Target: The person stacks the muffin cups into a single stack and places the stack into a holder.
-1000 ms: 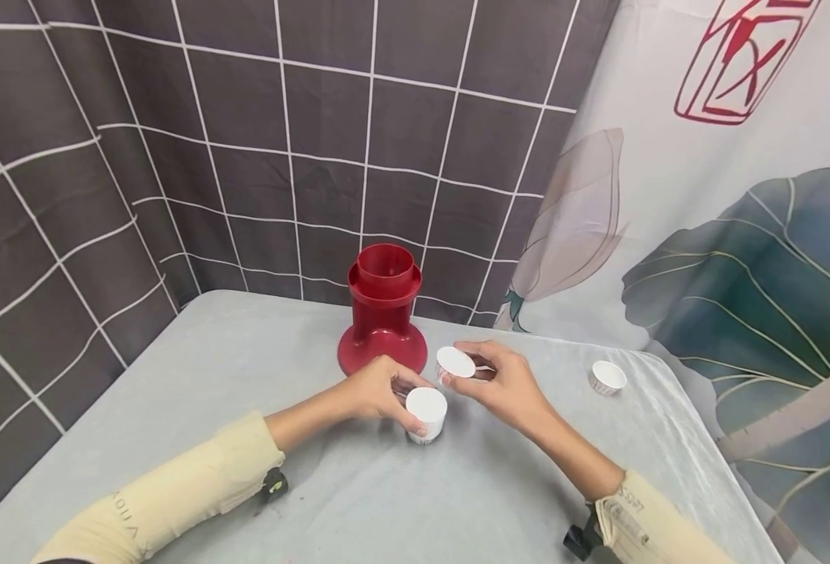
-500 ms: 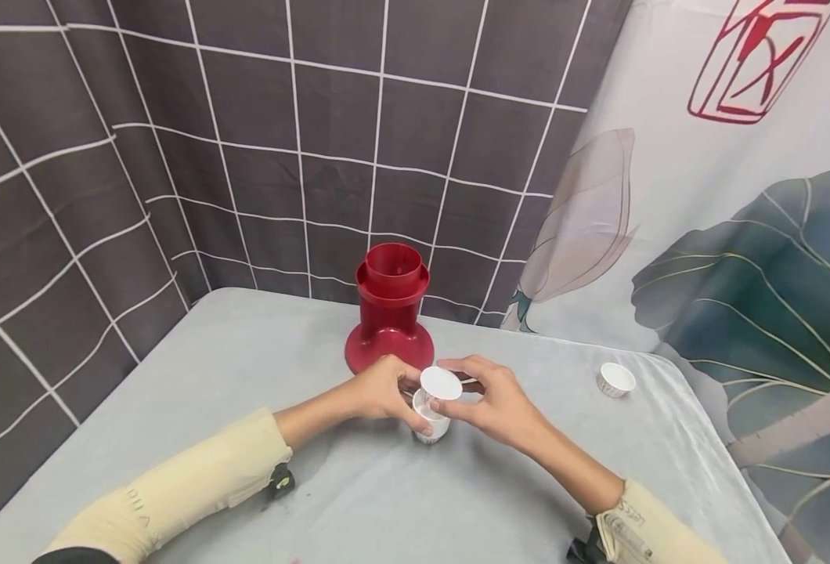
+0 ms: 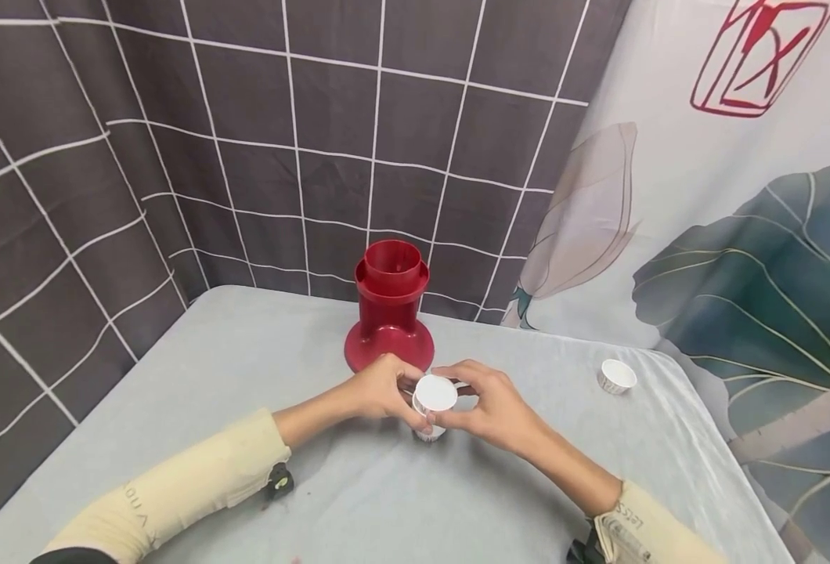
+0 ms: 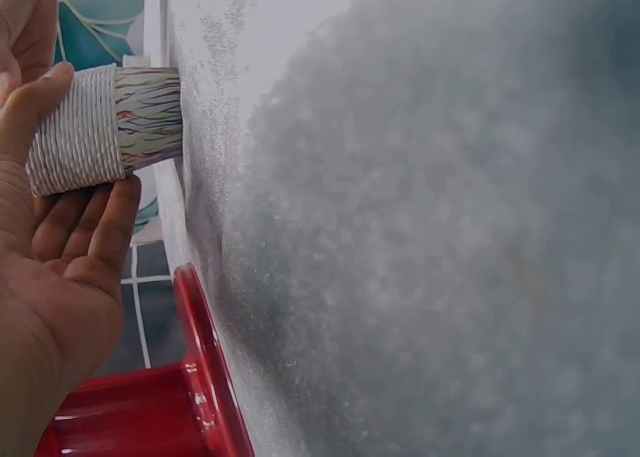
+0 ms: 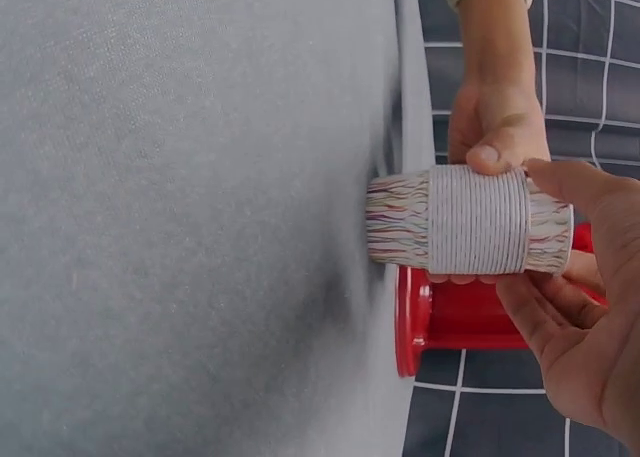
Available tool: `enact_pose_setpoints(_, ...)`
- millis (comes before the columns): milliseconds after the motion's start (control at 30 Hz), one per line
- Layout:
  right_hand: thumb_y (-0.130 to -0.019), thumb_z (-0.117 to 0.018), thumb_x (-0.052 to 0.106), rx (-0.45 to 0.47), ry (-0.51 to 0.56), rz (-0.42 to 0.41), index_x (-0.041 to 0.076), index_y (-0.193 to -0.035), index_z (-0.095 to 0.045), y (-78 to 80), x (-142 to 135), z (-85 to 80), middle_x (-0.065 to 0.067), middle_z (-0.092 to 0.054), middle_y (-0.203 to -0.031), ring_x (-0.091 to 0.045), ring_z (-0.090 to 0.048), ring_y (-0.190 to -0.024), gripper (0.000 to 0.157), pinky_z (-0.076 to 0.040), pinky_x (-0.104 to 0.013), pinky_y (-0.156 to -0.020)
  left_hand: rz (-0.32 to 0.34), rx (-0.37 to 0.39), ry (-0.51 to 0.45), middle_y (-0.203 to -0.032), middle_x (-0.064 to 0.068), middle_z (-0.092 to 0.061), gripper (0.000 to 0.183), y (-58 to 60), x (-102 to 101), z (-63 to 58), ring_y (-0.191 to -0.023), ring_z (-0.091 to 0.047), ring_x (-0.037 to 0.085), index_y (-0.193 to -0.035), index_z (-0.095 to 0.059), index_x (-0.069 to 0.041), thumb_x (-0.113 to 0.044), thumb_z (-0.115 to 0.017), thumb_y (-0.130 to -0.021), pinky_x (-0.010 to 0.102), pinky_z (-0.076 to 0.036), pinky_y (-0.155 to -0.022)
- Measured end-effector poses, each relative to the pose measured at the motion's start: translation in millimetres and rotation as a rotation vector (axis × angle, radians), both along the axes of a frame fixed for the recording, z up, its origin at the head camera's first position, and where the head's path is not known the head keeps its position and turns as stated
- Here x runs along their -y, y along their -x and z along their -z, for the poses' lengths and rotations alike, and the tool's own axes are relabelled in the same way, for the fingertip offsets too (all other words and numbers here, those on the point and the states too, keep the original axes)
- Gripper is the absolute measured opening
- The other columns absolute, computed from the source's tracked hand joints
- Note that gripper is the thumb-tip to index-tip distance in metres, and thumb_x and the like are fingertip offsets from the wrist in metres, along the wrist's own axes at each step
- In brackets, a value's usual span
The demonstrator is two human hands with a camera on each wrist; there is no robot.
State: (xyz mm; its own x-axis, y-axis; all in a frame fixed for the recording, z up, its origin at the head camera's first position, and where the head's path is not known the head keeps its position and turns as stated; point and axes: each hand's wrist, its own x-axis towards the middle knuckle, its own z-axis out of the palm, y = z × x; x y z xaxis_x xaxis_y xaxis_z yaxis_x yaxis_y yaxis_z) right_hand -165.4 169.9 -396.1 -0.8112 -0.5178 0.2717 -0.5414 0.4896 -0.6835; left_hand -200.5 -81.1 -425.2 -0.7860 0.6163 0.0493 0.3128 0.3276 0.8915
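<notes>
left hand [image 3: 385, 392] gripping paper cup stack [image 5: 478, 222], right hand [image 3: 494, 406] pinching the top cup [image 3: 435, 393]; hands close together. stack's lower end at the table [image 3: 401, 501], well inside its edges. red stand [image 3: 390, 313] just behind the hands, tightest side; more room toward the near side. lone cup [image 3: 616, 377] well apart, near far right corner.

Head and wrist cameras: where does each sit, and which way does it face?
Head: worn on the head, facing forward and down; the left hand, right hand and sleeves show.
Left wrist: worn there, facing the pleated paper cups; left hand and part of the right show.
Right wrist: worn there, facing those cups; both hands show.
Wrist views share the cups and red stand.
</notes>
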Motion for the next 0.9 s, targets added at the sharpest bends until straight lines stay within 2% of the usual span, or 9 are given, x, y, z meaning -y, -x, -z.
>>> enact_pose_setpoints(133,-0.085,-0.101,0.022,0.006,-0.017,-0.012,0.014,-0.135,-0.081,-1.9,0.8,1.3,0.000,-0.080,-0.125,-0.017,-0.076,-0.110,0.054,-0.069,-0.032,-0.096,0.007,-0.007,0.021,-0.100,-0.004,-0.087,0.040,-2.5,1.8,-0.7,-0.090,-0.080,0.009,-0.116,-0.087,-0.013,-0.024,-0.103,-0.081,0.026,-0.065,-0.084)
enact_pose_setpoints(333,-0.086,-0.101,0.024,0.007,-0.023,-0.015,0.016,-0.135,-0.082,-3.8,-0.2,3.5,0.000,-0.078,-0.124,-0.017,-0.076,-0.110,0.053,-0.069,-0.033,-0.096,0.019,0.017,-0.002,-0.102,-0.002,-0.087,0.040,-3.5,1.7,-0.7,-0.093,-0.081,0.010,-0.119,-0.087,-0.012,-0.022,-0.101,-0.082,0.025,-0.066,-0.086)
enact_pose_setpoints(633,-0.094,-0.094,0.027,0.026,-0.012,-0.016,0.015,-0.134,-0.083,-4.8,-0.6,2.4,0.000,-0.078,-0.120,-0.017,-0.075,-0.109,0.043,-0.069,-0.034,-0.097,0.018,0.017,-0.002,-0.104,0.000,-0.088,0.040,-1.6,0.3,-1.5,-0.093,-0.082,0.011,-0.117,-0.087,-0.011,-0.018,-0.102,-0.081,0.023,-0.067,-0.087)
enact_pose_setpoints(900,-0.088,-0.099,0.022,0.085,-0.033,0.044,0.010,-0.128,-0.085,-6.7,6.9,-3.2,-0.002,-0.079,-0.115,-0.017,-0.075,-0.105,0.044,-0.070,-0.036,-0.097,0.006,0.028,0.003,-0.103,-0.002,-0.088,0.042,-2.4,-0.1,-2.4,-0.092,-0.082,0.012,-0.119,-0.087,-0.012,-0.019,-0.103,-0.080,0.024,-0.067,-0.086)
